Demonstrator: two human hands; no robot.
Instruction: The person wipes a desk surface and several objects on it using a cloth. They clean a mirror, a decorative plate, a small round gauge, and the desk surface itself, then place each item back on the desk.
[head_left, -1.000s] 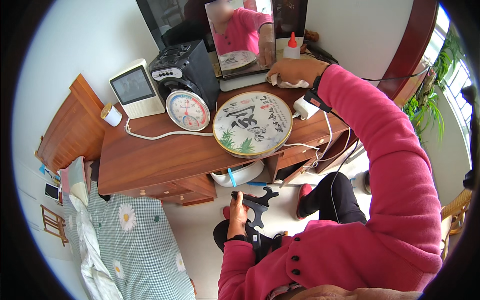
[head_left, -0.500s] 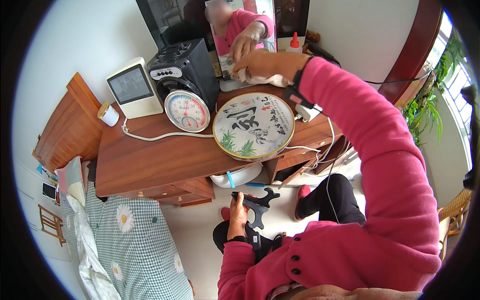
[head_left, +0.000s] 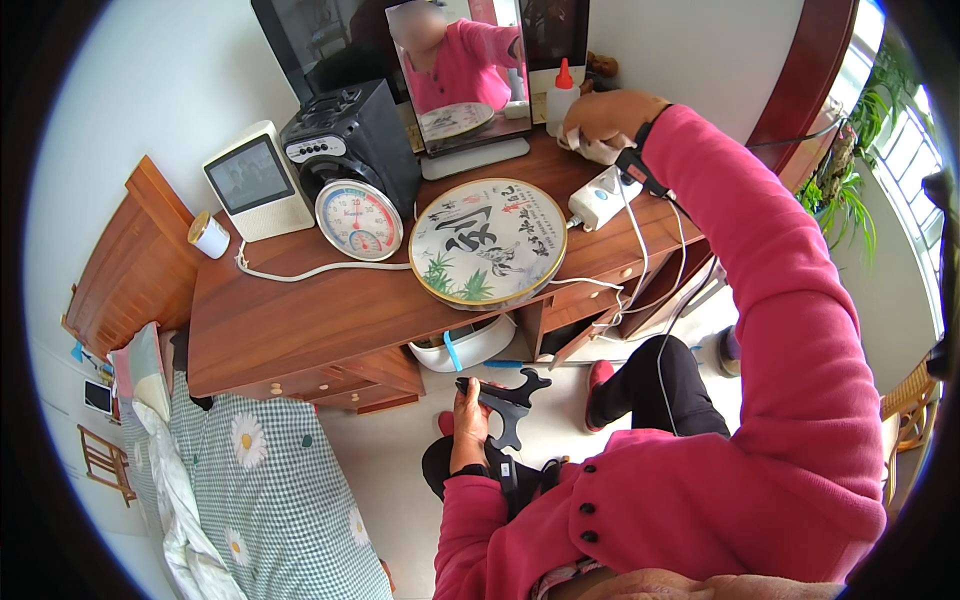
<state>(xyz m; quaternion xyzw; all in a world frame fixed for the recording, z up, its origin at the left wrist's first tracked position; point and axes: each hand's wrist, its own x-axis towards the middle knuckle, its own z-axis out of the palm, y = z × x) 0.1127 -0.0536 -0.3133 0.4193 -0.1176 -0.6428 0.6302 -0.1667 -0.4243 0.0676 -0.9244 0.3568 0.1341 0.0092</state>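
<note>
My right hand (head_left: 617, 114) reaches to the far right of the wooden desk, its fingers closed round a whitish cloth (head_left: 592, 150). Just left of it stands a clear bottle with a red nozzle (head_left: 561, 100); the hand overlaps its lower part, so I cannot tell whether they touch. A tabletop mirror (head_left: 458, 85) on a flat base is further left and shows my reflection. Low in front of the desk, my left hand (head_left: 468, 428) grips a black forked stand (head_left: 507, 403) with curved arms.
On the desk (head_left: 290, 320) are a round drum-like box (head_left: 490, 245), a round dial thermometer (head_left: 359, 220), a black speaker (head_left: 365, 130), a white-framed screen (head_left: 258, 185), a white cup (head_left: 209, 236) and a white power strip (head_left: 605, 198). Cables hang over the right edge. A checked bed (head_left: 270, 500) lies left.
My right hand has moved with the cloth from in front of the mirror, rightward to beside the red-nozzled bottle. My left hand still holds the black stand. The view has shifted slightly.
</note>
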